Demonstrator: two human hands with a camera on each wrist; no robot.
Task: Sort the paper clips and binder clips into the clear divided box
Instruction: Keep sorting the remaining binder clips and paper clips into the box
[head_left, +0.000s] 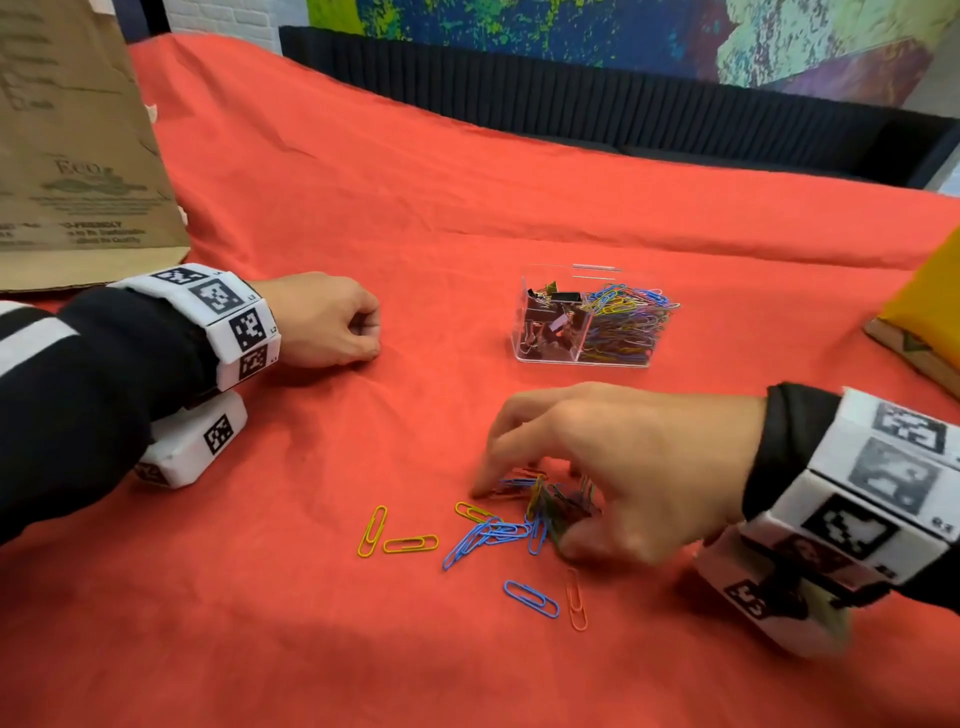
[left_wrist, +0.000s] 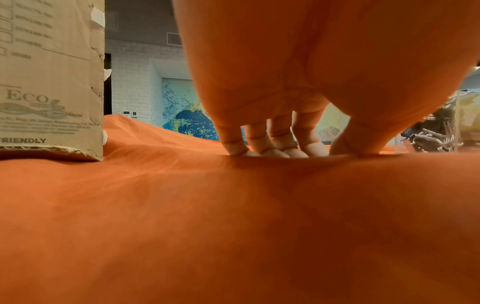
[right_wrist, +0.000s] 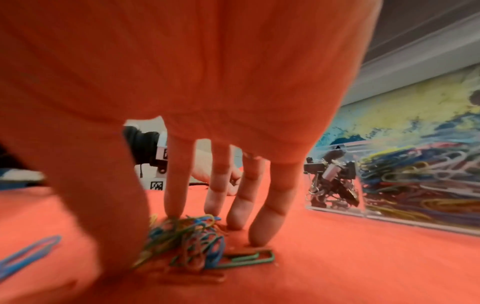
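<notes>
A clear divided box stands mid-table, with black binder clips in its left half and coloured paper clips heaped in the right. In front of it, a loose pile of paper clips lies on the red cloth. My right hand arches over that pile, its fingertips on the cloth behind it and the thumb on the near side of the pile. My left hand rests idle at the left, with its fingers loosely curled and holding nothing.
Stray clips lie apart from the pile: two yellow, one blue, one orange. A cardboard box stands at the far left. A yellow object sits at the right edge. A dark ridged panel runs behind the table.
</notes>
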